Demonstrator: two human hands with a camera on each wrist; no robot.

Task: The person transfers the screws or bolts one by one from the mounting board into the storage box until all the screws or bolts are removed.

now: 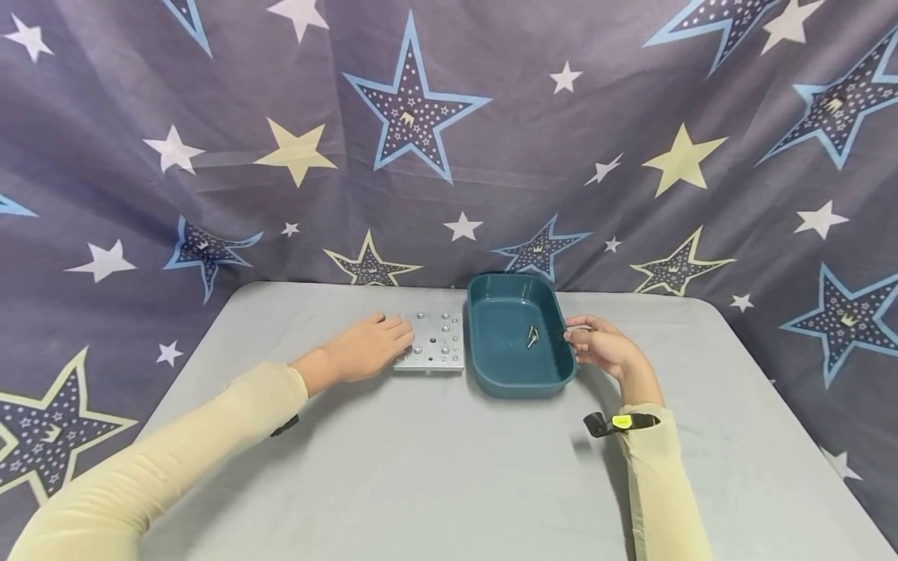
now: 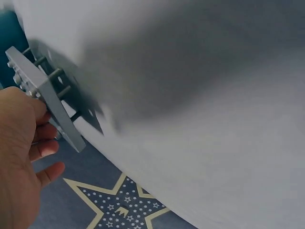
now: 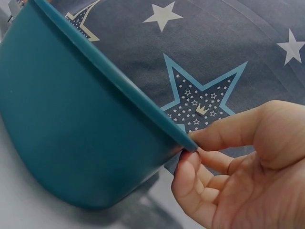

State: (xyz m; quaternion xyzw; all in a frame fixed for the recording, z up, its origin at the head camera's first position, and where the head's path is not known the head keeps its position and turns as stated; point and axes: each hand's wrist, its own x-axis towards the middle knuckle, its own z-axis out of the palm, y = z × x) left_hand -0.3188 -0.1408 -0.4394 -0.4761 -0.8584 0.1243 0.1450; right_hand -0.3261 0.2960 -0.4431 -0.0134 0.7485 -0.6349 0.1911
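Nearest, a cream left sleeve (image 1: 175, 452) enters from seven o'clock and a cream right sleeve (image 1: 662, 483) from five, both reaching over a pale grey table (image 1: 435, 467). A black device (image 1: 596, 425) with a bright yellow-green label sits at the right wrist. Farther in, the two hands are well apart. The left hand (image 1: 365, 347) lies with its fingers over the nine o'clock edge of a silver metal plate (image 1: 431, 353); I cannot tell whether they pinch it. Round heads dot the plate's upper face, and the left wrist view shows shafts (image 2: 56, 75) sticking out beneath. Just beside the plate, at its three o'clock, stands a deep blue-green tray (image 1: 501, 335) with rounded corners. The right hand (image 1: 603, 343) grips the tray's rim at three o'clock, the thumb and fingers meeting on the lip. A few small metal fasteners (image 1: 532, 337) lie together on the tray's floor, a little toward three o'clock from its middle. Farthest, at twelve o'clock, a dark grey-purple cloth (image 1: 449, 204) hangs behind the table, printed with white, yellow and blue-edged stars.
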